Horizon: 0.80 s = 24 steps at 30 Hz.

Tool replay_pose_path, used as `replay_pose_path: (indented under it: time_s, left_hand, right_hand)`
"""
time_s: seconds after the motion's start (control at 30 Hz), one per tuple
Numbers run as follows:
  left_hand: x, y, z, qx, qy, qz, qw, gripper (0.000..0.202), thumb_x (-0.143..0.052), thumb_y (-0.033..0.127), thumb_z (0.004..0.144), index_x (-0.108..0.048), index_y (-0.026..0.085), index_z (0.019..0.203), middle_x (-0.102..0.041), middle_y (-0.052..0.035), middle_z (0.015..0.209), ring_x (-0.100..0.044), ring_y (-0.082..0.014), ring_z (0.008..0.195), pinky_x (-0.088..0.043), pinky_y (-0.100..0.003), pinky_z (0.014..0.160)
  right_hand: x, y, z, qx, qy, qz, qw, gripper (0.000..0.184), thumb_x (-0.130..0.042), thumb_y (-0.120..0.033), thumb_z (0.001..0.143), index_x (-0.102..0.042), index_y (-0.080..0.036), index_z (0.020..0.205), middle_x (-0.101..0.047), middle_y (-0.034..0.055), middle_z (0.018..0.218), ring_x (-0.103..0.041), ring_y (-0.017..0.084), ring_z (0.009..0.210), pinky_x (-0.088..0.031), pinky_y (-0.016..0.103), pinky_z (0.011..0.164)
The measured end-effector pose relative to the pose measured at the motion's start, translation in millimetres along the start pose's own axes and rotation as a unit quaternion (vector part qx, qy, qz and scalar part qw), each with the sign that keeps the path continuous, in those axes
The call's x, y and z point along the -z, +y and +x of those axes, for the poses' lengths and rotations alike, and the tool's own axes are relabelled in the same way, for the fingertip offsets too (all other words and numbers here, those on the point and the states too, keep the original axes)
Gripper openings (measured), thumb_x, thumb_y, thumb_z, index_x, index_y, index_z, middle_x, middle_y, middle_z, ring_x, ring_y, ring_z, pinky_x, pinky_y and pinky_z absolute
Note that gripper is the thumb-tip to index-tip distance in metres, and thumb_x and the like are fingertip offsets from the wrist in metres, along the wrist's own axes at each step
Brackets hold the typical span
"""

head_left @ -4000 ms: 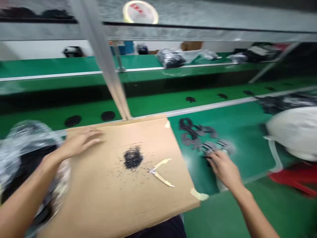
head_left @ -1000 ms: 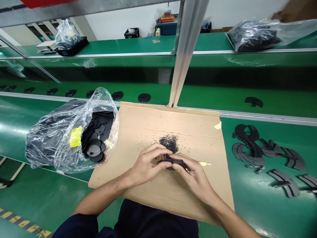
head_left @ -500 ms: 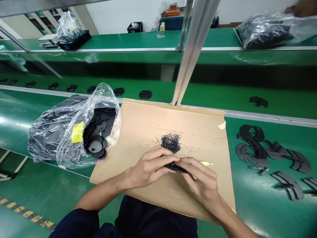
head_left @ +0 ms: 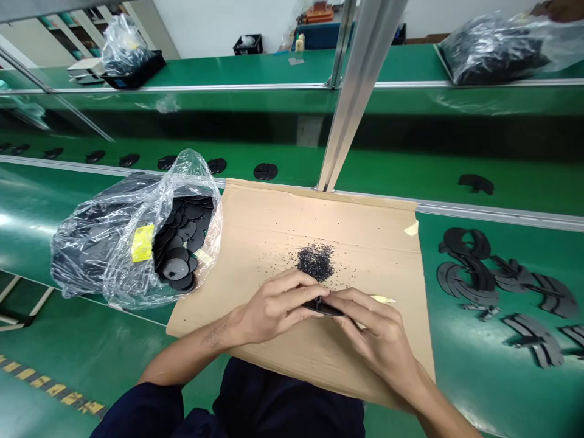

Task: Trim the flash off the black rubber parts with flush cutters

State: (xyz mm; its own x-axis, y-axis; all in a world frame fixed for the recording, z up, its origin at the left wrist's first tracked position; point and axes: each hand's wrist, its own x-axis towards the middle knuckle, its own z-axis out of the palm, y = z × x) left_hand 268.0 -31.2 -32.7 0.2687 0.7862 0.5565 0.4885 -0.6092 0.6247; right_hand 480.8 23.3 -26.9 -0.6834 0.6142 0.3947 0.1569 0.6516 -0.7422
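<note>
My left hand (head_left: 274, 304) and my right hand (head_left: 374, 331) meet over a sheet of brown cardboard (head_left: 283, 225), both pinched on a thin black plastic part (head_left: 325, 307) seen edge-on between the fingertips. Just beyond the fingers lies a small heap of black crumbs (head_left: 316, 260). A pale-handled cutter tip (head_left: 382, 298) pokes out behind my right hand. To the left a clear plastic bag (head_left: 123, 243) lies open, full of black round discs (head_left: 176, 269).
Black curved offcuts (head_left: 474, 274) lie on the green bench (head_left: 456, 377) to the right. More black discs (head_left: 265, 171) sit along the belt behind an aluminium post (head_left: 351, 97). Another filled bag (head_left: 493, 55) rests on the far bench.
Four seconds ago my hands were apart, the right one at the offcuts. Since one second ago both hands hold the black part over the cardboard, turning it to lie edge-on.
</note>
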Motion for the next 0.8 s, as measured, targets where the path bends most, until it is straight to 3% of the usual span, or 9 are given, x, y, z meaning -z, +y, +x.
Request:
replay_pose_path:
  time_s: [0.33, 0.47, 0.63, 0.8]
  left_hand:
    - [0.5, -0.7, 0.1, 0.033, -0.007, -0.016, 0.999, 0.028, -0.062, 0.021, 0.098, -0.064, 0.016, 0.125, -0.07, -0.0105, 0.099, -0.069, -0.0187, 0.089, -0.062, -0.033, 0.076]
    - [2.0, -0.2, 1.0, 0.055, -0.004, -0.046, 0.997, 0.028, -0.068, 0.022, 0.094, -0.067, 0.015, 0.121, -0.071, -0.0093, 0.096, -0.07, -0.018, 0.088, -0.062, -0.031, 0.076]
    - [1.0, -1.1, -2.5, 0.081, 0.013, -0.083, 0.993, 0.041, -0.074, 0.027, 0.09, -0.065, 0.013, 0.127, -0.073, -0.012, 0.102, -0.072, -0.0186, 0.091, -0.063, -0.032, 0.08]
    - [-0.5, -2.9, -9.0, 0.129, 0.05, -0.105, 0.985, 0.014, -0.07, 0.022, 0.093, -0.075, 0.013, 0.101, -0.077, -0.0089, 0.09, -0.074, -0.0157, 0.081, -0.062, -0.025, 0.074]
  right_hand:
    - [-4.1, -0.5, 1.1, -0.003, -0.008, 0.01, 1.0, 0.027, -0.051, -0.013, 0.101, -0.071, -0.02, 0.117, -0.073, 0.0095, 0.103, -0.073, 0.021, 0.091, -0.064, 0.033, 0.078]
    - [-5.4, -0.4, 1.8, -0.002, -0.002, 0.03, 1.0, 0.025, -0.051, -0.012, 0.101, -0.071, -0.02, 0.114, -0.073, 0.0082, 0.1, -0.072, 0.019, 0.088, -0.062, 0.03, 0.073]
    - [-3.7, -0.4, 1.7, -0.026, 0.016, 0.043, 0.999, 0.02, -0.058, -0.015, 0.099, -0.075, -0.022, 0.108, -0.075, 0.0061, 0.099, -0.072, 0.017, 0.086, -0.061, 0.028, 0.075]
    - [-2.2, -2.8, 3.5, -0.087, 0.001, 0.053, 0.995, 0.02, -0.058, -0.024, 0.101, -0.078, -0.022, 0.102, -0.076, 0.0059, 0.091, -0.072, 0.019, 0.08, -0.061, 0.029, 0.076]
